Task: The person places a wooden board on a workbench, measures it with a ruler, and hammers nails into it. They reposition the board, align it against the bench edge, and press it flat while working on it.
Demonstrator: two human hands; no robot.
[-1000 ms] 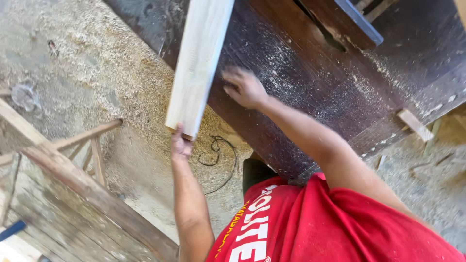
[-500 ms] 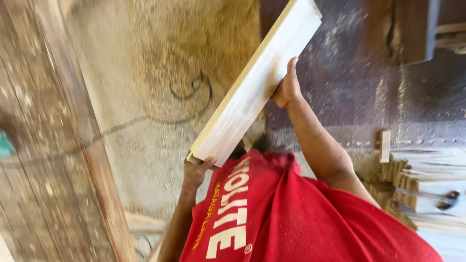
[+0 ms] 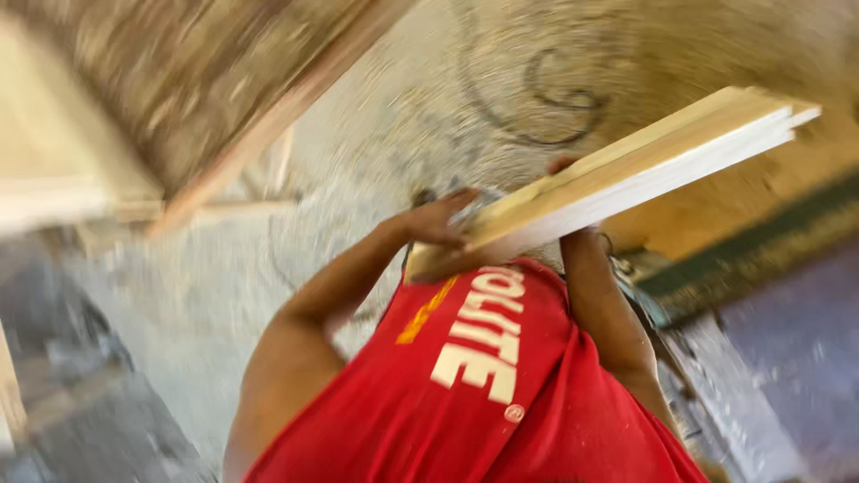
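Board (image 3: 626,170) swung level; left-hand fingers (image 3: 447,219) curled round end

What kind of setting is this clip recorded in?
Most likely a woodworking shop or sawmill yard. Both hands, the left hand and the right hand, carry a pale plank over a sawdust-covered floor, with timber framing beside it.

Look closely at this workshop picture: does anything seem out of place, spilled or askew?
Sawdust lies thick over the floor, half burying a dark looped cable. The pale plank, gripped at its near end by the left hand, is tilted, not level. The picture is blurred.
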